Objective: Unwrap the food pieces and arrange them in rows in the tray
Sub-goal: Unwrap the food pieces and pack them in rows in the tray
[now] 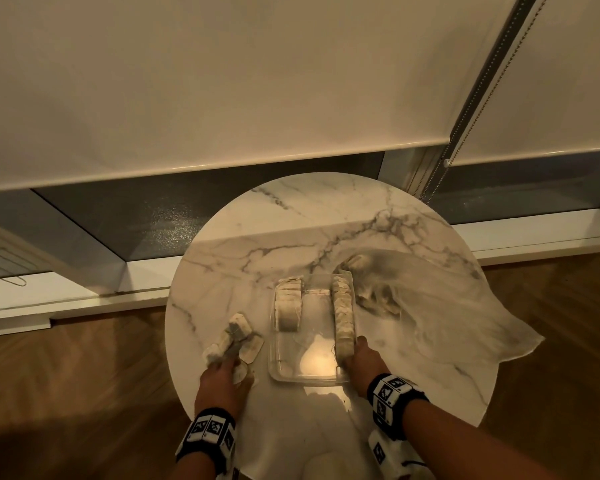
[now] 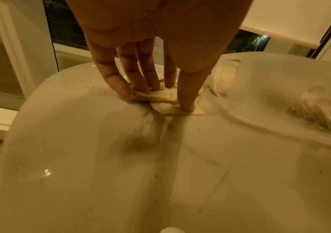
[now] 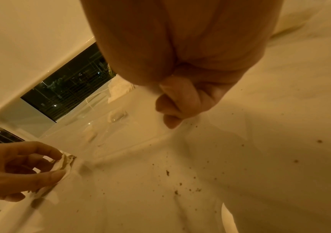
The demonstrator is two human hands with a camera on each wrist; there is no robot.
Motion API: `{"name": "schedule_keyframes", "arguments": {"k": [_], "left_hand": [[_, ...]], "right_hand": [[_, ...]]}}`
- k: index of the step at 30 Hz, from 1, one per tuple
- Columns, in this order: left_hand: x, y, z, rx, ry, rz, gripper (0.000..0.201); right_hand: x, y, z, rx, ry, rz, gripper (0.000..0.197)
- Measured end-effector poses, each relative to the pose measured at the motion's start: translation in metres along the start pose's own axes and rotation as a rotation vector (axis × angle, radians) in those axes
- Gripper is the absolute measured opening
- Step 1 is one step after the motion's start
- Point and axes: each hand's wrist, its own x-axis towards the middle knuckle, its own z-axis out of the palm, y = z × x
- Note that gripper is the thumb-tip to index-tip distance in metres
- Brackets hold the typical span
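A clear plastic tray (image 1: pixel 307 382) sits mid-table. It holds a short left row (image 1: pixel 288 303) and a longer right row (image 1: pixel 343 306) of pale food pieces standing on edge. Left of the tray lie several loose pieces (image 1: pixel 236 332). My left hand (image 1: pixel 227 355) is on them, thumb and curved fingertips pinching a small cluster (image 2: pixel 166 108), (image 3: pixel 67 160). My right hand (image 1: pixel 359 355) is at the tray's near right corner by the end of the long row. Its fingers (image 3: pixel 176 108) are curled against the tray rim.
The round marble table (image 1: pixel 291 220) stands by a window with lowered blinds. A crumpled clear plastic wrap (image 1: pixel 447 306) with a few pieces in it lies right of the tray and hangs over the table edge. Brown crumbs (image 3: pixel 176 191) dot the near tabletop.
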Motion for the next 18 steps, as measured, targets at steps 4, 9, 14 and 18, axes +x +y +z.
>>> {"name": "schedule_keyframes", "arguments": {"k": [4,9,14,18], "left_hand": [[0.000,0.008,-0.006,0.070,0.016,0.004,0.036],[-0.004,0.019,-0.015,0.105,0.006,-0.057,0.023],[-0.003,0.022,-0.021,-0.025,0.029,-0.134,0.022],[-0.005,0.025,-0.027,-0.391,0.084,-0.268,0.014]], "right_hand": [[0.000,0.000,0.001,0.002,-0.001,0.002,0.033],[0.001,0.002,0.002,-0.021,-0.002,-0.001,0.034],[0.002,0.002,0.002,-0.005,-0.004,-0.001,0.033],[0.003,0.003,0.003,0.033,0.002,0.002,0.034]]}}
